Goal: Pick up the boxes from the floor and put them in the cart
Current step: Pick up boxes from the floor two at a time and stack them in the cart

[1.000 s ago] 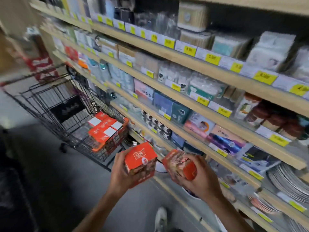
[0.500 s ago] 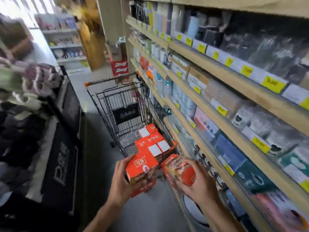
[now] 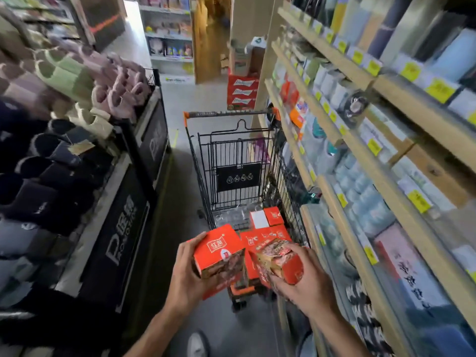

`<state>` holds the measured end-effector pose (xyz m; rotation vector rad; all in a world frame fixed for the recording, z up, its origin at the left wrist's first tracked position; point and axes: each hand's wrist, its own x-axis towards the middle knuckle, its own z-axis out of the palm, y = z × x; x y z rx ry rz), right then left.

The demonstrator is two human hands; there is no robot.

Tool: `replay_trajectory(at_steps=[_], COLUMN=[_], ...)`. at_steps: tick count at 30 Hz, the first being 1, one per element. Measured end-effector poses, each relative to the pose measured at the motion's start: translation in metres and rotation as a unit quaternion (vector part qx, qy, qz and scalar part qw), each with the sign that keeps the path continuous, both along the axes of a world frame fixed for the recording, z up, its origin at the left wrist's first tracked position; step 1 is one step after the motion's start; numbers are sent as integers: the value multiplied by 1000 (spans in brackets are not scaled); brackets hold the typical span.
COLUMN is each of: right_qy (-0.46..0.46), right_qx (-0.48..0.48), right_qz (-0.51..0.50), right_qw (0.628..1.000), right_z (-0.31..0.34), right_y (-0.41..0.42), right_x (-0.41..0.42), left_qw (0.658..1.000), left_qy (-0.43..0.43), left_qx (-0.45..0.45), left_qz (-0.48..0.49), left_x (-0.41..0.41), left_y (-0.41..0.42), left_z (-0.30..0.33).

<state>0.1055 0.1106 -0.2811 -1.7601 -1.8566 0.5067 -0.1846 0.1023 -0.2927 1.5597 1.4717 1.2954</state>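
Observation:
My left hand point(image 3: 186, 275) grips an orange box point(image 3: 219, 249) with a white logo on top. My right hand point(image 3: 306, 282) grips a second orange box point(image 3: 279, 260), tilted, its printed side up. Both boxes hover over the near end of a black wire cart point(image 3: 203, 176) with an orange handle at its far end. Several matching orange boxes point(image 3: 268, 228) lie in the cart's basket, just beyond my hands.
Wooden shelves point(image 3: 360, 148) packed with goods and yellow price tags run along the right, close to the cart. A black display stand point(image 3: 121, 215) with slippers and dark items lines the left. A red carton stack point(image 3: 242, 92) stands beyond the cart. My shoe point(image 3: 197, 345) shows below.
The view has swung left and forward, so the cart now lies straight ahead. Both hands, each still holding its box, have come closer to the cart's near end.

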Motion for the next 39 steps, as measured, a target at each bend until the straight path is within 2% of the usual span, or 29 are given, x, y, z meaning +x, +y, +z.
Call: replay_trajectory(at_steps=[4,13,20,26,31,35,39], right_qy=[-21,-24,-13,2,12,21,25], right_qx=[-15,-55,-90,-97,-125,-117,-123], right_qz=[-15,-46,-41,-7,-14,-16,-58], right_qw=[1000,997,995,995,992,993,990], right_z=[-4,-11,-31,-63,-93,-104,-116], right_y=[57,126,187,255,297,320,327], right_x=[-24,-47,-25,-4,15,22,24], left_qw=[1000,999,997,988,977,967,953], left_qy=[-7,2,-15,-33,-47,-27,-10], left_qx=[3,-38,-71,-122,-179,-222,-273], left_qz=[-7,-23,9,89,105,123,129], left_x=[-21,-52,-22,15,38,52,54], left_y=[59,149,206,265,326,365,397], left_z=[-10,-25,-35,-45,-80,-117,-158])
